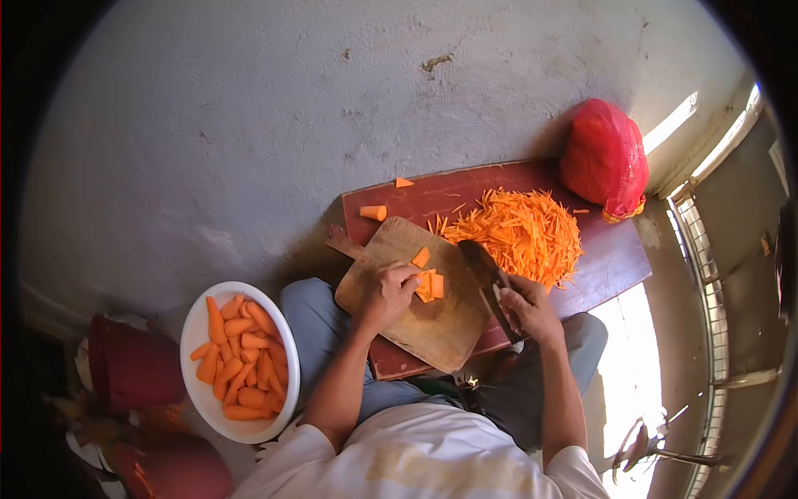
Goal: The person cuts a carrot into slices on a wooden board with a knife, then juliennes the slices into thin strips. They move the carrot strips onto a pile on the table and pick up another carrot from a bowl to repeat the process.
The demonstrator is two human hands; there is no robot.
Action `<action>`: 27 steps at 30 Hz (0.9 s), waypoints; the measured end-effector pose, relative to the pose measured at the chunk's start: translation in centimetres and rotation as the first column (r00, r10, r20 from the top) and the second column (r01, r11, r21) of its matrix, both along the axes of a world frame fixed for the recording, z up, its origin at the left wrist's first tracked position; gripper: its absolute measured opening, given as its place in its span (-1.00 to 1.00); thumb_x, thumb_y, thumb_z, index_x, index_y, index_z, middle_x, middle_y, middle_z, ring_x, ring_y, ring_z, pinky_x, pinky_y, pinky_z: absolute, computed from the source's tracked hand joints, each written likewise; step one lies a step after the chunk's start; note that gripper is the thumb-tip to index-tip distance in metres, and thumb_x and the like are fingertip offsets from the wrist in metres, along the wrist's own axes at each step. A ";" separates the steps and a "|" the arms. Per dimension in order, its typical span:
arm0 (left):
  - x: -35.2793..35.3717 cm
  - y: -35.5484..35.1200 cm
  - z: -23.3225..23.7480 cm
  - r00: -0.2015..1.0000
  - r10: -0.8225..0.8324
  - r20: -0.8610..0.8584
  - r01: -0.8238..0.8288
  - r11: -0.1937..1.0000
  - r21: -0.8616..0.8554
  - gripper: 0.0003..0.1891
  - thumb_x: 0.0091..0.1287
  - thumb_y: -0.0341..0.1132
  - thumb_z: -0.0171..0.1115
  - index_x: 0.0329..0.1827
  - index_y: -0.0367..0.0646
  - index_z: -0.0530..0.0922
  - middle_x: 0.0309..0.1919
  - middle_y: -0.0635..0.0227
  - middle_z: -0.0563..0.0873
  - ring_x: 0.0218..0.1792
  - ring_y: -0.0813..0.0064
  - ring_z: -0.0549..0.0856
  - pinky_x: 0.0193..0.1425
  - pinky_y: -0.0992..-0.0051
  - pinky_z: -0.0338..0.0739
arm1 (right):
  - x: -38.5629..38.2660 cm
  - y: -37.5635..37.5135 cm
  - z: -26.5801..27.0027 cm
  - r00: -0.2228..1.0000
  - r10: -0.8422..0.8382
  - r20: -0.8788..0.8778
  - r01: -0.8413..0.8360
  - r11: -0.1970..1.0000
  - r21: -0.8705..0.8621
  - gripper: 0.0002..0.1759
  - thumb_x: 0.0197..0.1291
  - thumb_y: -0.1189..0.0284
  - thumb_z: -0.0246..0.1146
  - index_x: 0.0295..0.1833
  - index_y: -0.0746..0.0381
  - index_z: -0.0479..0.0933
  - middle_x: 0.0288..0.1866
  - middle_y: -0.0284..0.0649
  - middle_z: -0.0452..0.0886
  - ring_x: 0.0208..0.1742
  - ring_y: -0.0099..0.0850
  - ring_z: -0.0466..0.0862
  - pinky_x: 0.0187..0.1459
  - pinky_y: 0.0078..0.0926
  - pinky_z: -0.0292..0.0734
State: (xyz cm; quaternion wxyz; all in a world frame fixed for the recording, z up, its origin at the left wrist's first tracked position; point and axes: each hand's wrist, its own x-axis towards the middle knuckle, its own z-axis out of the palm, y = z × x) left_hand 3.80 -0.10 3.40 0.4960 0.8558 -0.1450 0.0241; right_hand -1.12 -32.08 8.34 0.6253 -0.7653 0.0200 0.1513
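Observation:
A wooden cutting board [445, 333] with a handle lies aslant on a low dark red table [499, 176]. My left hand [389, 293] rests over the board, its fingers closed at the edge of some flat carrot slices [434, 285]; whether they pinch a slice is hard to tell. Another carrot slice [421, 257] lies just above them. My right hand [529, 309] grips a dark, broad-bladed knife [484, 270], held at the board's right side with the blade pointing up and left. Beyond the blade is a large heap of shredded carrot [532, 237].
A white basin [189, 366] of peeled carrots stands at the left. On the table are a carrot chunk [373, 213], a small carrot piece [404, 182] and a red bag [603, 158]. A grey wall [249, 125] rises behind; dark red containers [125, 362] stand far left.

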 end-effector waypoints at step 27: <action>-0.3 1.7 0.3 0.984 -0.139 0.115 0.084 0.918 0.387 -0.42 0.17 -0.32 0.64 0.27 -0.32 0.73 0.25 0.10 0.71 0.35 0.00 0.64 0.49 0.09 0.58 | -4.9 8.1 0.9 0.990 0.113 0.079 -0.096 0.976 -0.195 -0.44 0.64 0.32 0.39 0.57 0.40 0.57 -0.26 -0.36 0.69 -0.46 -0.64 0.57 -0.40 -0.58 0.52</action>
